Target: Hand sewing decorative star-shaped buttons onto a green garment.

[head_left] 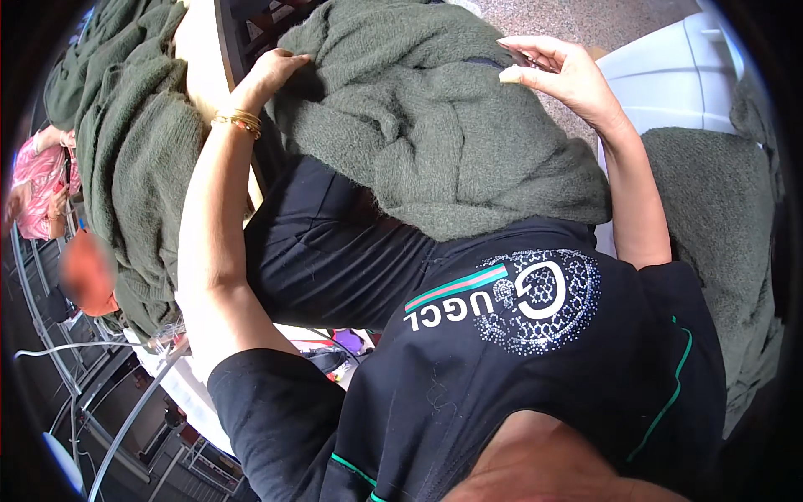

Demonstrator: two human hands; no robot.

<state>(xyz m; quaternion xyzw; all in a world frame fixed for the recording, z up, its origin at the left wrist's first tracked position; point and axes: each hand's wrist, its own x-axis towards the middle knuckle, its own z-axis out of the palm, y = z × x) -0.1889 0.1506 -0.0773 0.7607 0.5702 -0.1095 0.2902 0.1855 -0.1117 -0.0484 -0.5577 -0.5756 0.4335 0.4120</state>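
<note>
A dark green, fuzzy knit garment [468, 134] lies bunched across my lap, its folds hanging over my dark trousers. At its far left edge, my left hand [280, 74] is closed on the knit, with the fingertips partly hidden in the folds. My right hand [573, 84] is raised by the far right edge of the garment. Between its thumb and fingers is a small dark metal tool [525, 59], mostly covered, so its exact kind does not show.
More green knit pieces [142, 142] are heaped on a pale table edge [203, 58] at the left. On the right stands a white plastic bin [669, 75], with green knit [711, 217] draped beside it. Another person in pink [42, 188] is at the far left.
</note>
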